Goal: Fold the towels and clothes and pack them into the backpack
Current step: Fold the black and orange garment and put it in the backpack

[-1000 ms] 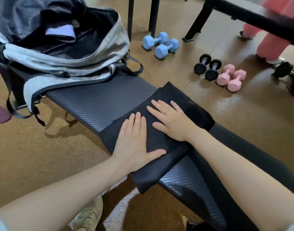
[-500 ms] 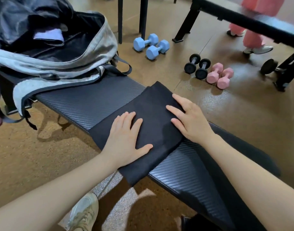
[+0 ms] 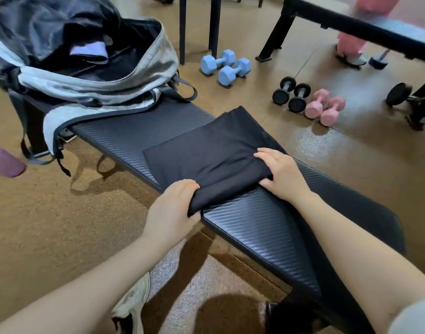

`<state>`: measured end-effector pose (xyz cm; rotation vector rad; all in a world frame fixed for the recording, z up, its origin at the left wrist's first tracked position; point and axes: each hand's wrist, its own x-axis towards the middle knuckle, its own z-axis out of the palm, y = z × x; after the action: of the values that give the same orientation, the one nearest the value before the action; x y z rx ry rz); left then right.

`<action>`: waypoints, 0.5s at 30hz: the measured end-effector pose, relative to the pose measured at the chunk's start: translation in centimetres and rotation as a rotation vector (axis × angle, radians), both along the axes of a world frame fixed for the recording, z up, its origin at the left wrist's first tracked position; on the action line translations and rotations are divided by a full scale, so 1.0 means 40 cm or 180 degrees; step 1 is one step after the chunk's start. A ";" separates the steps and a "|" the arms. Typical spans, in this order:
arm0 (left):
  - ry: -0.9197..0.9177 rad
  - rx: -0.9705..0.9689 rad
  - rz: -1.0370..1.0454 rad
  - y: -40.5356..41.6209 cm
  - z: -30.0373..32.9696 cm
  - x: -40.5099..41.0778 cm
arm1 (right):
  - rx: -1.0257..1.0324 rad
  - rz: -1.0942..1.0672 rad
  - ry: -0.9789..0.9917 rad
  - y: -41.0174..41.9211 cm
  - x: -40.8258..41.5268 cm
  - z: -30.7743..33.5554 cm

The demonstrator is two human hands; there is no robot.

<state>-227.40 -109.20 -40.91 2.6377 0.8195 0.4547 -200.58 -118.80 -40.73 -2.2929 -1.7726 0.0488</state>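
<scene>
A folded black garment lies across the black padded bench. My left hand grips its near left corner, fingers curled under the cloth at the bench's edge. My right hand holds the near right edge, thumb tucked beneath the fabric. The grey backpack stands open at the bench's far left end, a pale lilac folded item showing inside its dark lining.
On the brown floor beyond the bench lie blue dumbbells, black dumbbells and pink dumbbells. A black frame crosses the top right, with a person's pink-trousered legs behind it. My shoe is below.
Both hands slid from lying flat on top of the garment back to its near edge and closed on its corners. The near part no longer hangs over the bench side.
</scene>
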 end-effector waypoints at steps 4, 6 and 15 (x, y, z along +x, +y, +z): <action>-0.0401 -0.0306 0.0467 0.001 0.020 0.015 | 0.0347 -0.0621 0.0139 -0.006 -0.022 0.013; -0.0863 -0.0513 0.0602 0.002 0.046 0.015 | 0.0535 -0.0813 0.0185 -0.035 -0.032 0.033; -0.2202 -0.1917 0.0266 -0.013 0.260 0.004 | 0.1601 -0.1318 0.2656 -0.228 -0.058 0.210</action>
<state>-227.22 -109.70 -30.51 1.7255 0.6869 0.9053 -202.88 -127.94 -32.31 -1.8128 -0.7725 0.3745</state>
